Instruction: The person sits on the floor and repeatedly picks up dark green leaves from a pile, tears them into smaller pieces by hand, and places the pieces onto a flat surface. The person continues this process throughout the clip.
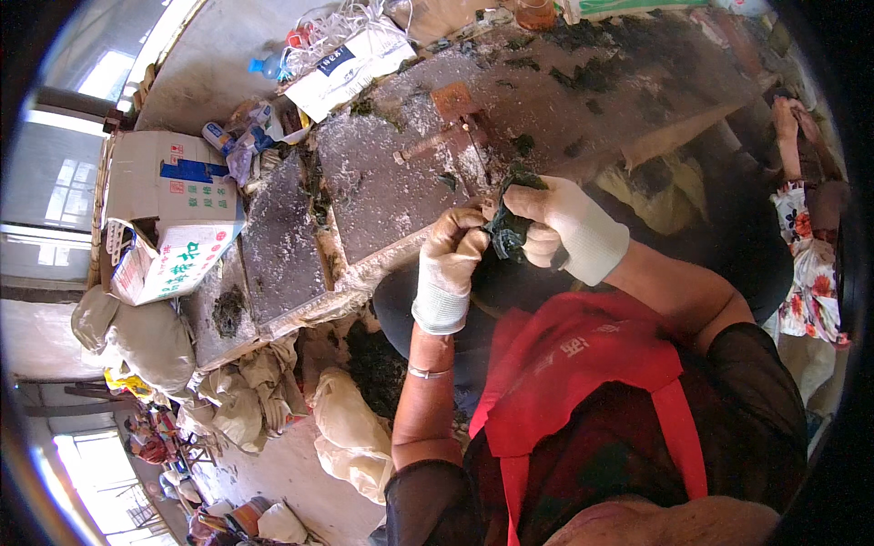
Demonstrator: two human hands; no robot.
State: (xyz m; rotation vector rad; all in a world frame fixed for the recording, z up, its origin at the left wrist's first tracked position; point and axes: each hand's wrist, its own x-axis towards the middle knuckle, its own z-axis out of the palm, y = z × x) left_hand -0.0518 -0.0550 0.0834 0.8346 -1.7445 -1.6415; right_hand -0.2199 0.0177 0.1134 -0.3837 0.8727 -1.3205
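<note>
Both my hands wear off-white knitted work gloves and are raised near the table's front edge. My right hand (570, 222) grips a bunch of dark green, seaweed-like strips (506, 228), which hang between the two hands. The fingertips of my left hand (447, 263) pinch the near side of the same bunch. Where the fingers overlap the strips, the details are hidden. Below the hands is a red apron (580, 368). A rusty metal piece (453, 102) and a rusty bar (433, 145) lie on the worktable (382, 191), which has white residue on it.
Dark green scraps (594, 74) lie at the table's far right. Open cardboard box (181, 218), plastic bottle (270, 67) and white strings (334, 41) stand left and behind. Cloth sacks (150, 341) sit at left. Another person's hands (788, 126) show at far right.
</note>
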